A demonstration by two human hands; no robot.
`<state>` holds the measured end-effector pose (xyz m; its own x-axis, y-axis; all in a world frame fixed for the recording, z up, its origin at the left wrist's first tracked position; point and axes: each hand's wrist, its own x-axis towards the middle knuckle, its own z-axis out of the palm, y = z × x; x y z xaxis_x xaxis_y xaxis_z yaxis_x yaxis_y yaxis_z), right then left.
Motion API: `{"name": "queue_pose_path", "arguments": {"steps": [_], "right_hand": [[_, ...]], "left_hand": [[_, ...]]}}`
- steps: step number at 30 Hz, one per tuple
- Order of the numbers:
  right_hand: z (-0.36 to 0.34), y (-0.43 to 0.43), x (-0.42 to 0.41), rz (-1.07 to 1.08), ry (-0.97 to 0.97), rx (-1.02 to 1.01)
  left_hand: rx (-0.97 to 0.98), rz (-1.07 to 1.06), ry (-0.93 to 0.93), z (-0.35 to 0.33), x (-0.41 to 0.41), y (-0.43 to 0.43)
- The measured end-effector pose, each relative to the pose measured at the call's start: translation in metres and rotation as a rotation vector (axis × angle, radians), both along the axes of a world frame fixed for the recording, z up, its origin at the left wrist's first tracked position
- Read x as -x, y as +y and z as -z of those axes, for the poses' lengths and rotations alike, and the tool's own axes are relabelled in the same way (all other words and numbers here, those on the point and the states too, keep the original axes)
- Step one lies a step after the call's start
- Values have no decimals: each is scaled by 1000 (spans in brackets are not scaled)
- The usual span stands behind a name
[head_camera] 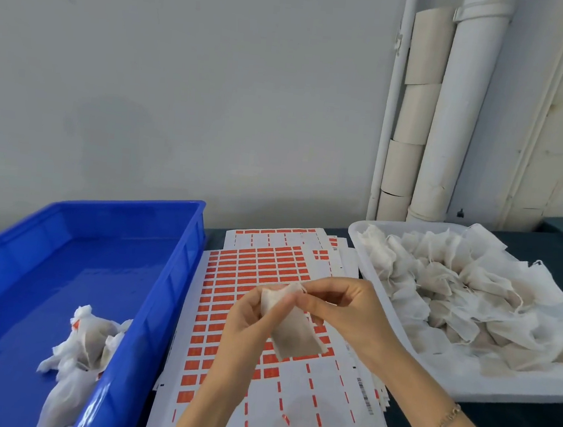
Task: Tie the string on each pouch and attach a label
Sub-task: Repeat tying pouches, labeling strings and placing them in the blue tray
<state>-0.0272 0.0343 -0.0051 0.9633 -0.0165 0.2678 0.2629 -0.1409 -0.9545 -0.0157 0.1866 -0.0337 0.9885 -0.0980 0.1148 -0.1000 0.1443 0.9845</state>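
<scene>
A small white fabric pouch (296,335) hangs over the middle of the table, held up by both hands. My left hand (246,316) grips its upper left side. My right hand (343,308) pinches the gathered top of the pouch, where the string sits. Beneath the hands lies a sheet of orange labels (250,272), partly peeled along its lower rows, on top of more sheets. The string itself is too thin to make out.
A blue bin (181,238) on the left holds a few tied pouches (85,339), one with an orange label. A white tray (365,256) on the right is piled with several loose pouches (455,288). White pipes run down the wall behind.
</scene>
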Motion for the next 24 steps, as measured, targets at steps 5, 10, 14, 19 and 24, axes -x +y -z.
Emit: {"name": "queue_pose_path", "arguments": {"steps": [5,10,14,19,24], "right_hand": [[7,-8,1,26,0,26],[8,-7,-1,110,-78,196],[6,-3,3,134,-195,320],[6,1,7,164,-279,391],[5,3,7,254,-330,378]], "left_hand": [[22,-26,-30,3,4,-2],[-42,0,-20,2,8,-5],[-42,-12,19,-2,10,-10],[-8,-26,59,-5,13,-12],[-43,-2,15,-3,17,-9]]}}
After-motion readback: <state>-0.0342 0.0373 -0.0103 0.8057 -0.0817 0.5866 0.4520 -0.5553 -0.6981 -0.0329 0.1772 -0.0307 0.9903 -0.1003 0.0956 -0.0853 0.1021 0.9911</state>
